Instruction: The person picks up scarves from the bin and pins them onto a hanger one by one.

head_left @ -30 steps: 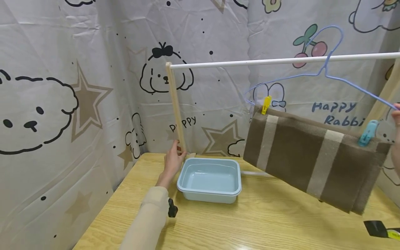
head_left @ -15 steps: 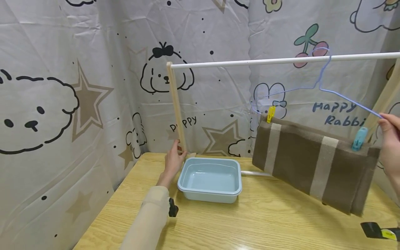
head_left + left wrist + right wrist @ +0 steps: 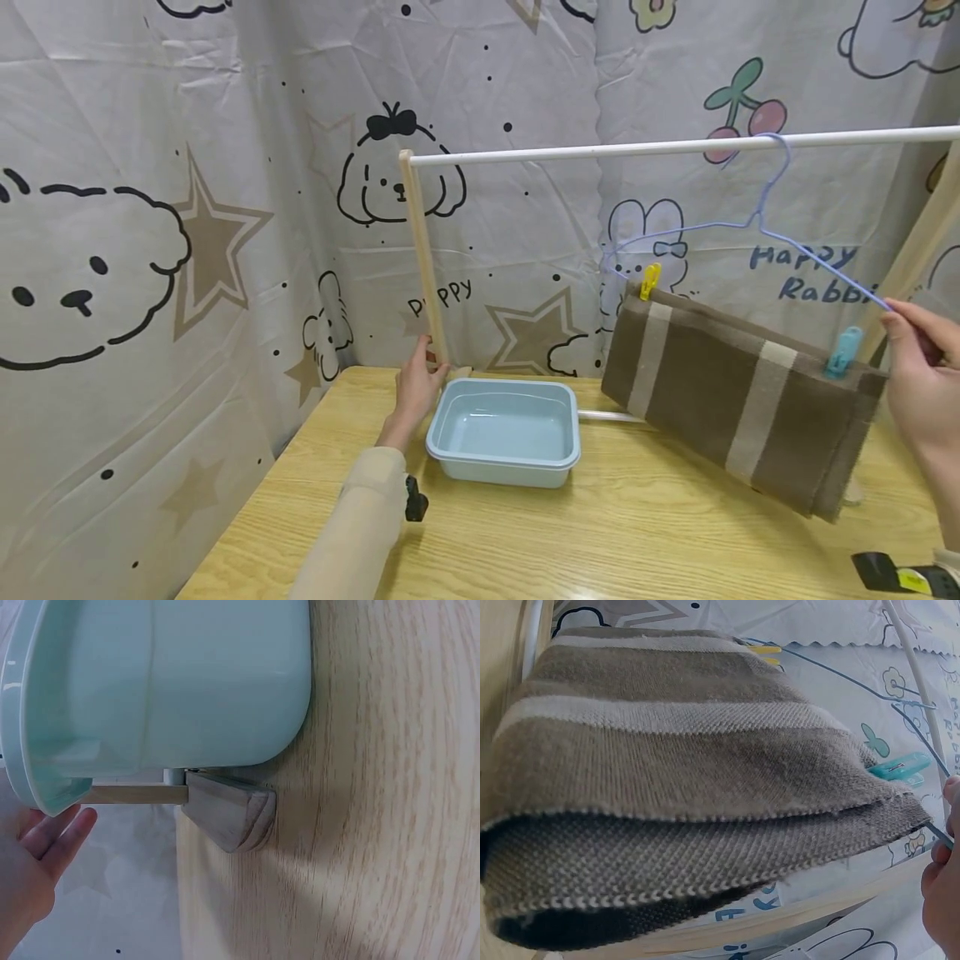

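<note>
In the head view my right hand [image 3: 926, 375] pinches the right end of a blue wire hanger [image 3: 817, 260]. The hanger's hook lies over the white rod [image 3: 600, 151] of a wooden drying rack. From the hanger hangs a folded brown knitted scarf [image 3: 697, 392] with pale stripes, tilted down to the right. A yellow clothespin [image 3: 650, 282] and a blue clothespin [image 3: 844, 352] clip its top edge. My left hand [image 3: 420, 387] holds the rack's left post [image 3: 424, 267] near its foot; in the left wrist view the basin's rim partly hides its fingers [image 3: 69, 844].
A light blue plastic basin [image 3: 502, 467] stands on the wooden table [image 3: 637, 550], close beside my left hand and the rack's wooden foot [image 3: 229, 810]. The rack's lower bar [image 3: 611, 416] runs behind the basin and scarf. A patterned curtain [image 3: 225, 250] hangs behind and at left.
My right hand has come down and left with the hanger. The hook has dropped from above the rod to over it, and the scarf hangs lower. My left hand has stayed put.
</note>
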{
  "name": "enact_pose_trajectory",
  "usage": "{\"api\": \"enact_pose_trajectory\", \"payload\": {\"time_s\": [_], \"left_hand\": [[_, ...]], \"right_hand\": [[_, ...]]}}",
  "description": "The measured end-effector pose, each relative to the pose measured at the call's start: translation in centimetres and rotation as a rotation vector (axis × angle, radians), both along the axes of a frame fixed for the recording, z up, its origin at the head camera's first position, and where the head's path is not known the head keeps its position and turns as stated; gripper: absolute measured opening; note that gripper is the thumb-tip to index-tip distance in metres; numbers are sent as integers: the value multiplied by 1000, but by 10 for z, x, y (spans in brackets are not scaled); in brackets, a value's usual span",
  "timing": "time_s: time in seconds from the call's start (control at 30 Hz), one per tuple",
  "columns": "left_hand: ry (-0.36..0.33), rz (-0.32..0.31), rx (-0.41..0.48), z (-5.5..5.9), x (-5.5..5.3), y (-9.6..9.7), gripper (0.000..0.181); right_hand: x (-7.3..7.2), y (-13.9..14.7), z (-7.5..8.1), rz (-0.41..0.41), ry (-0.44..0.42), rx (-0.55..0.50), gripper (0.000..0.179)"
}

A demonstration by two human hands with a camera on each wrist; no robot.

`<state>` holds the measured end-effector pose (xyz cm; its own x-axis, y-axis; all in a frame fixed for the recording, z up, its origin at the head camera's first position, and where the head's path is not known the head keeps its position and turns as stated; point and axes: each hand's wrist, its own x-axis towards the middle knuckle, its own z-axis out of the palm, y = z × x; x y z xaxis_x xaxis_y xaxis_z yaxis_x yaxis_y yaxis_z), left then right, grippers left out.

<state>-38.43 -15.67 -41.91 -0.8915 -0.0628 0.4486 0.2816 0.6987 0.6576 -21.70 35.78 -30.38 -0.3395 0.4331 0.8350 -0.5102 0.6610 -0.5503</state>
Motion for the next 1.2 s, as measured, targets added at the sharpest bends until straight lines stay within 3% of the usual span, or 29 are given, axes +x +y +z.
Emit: {"api": "enact_pose_trajectory", "payload": {"time_s": [0.23,0.4,0.57,0.77,0.87,1.1,1.2], "left_hand": [[-22,-3,3,2,0,0,47],[-88,-40,-2,6,3,-3,50],[-141,-55,22,11,9,-10,55],[-86,-16,60,18,20,-15,55],[-45,-30,52,20,26,-16,51],[-35,-87,-97,25,46,-11,42],[-26,-143,-150,28,55,-5,41]], "right_hand": [[-1,-2,-2,-84,-51,10,18],[0,-3,-4,-152,-77,54,20],[1,-7,-5,-141,-64,41,19],[-1,-1,-9,-149,-85,69,22],[-3,3,-14,-164,-99,81,24],[0,2,-19,-184,-82,51,29],[5,-3,-18,-185,-56,61,31]]}}
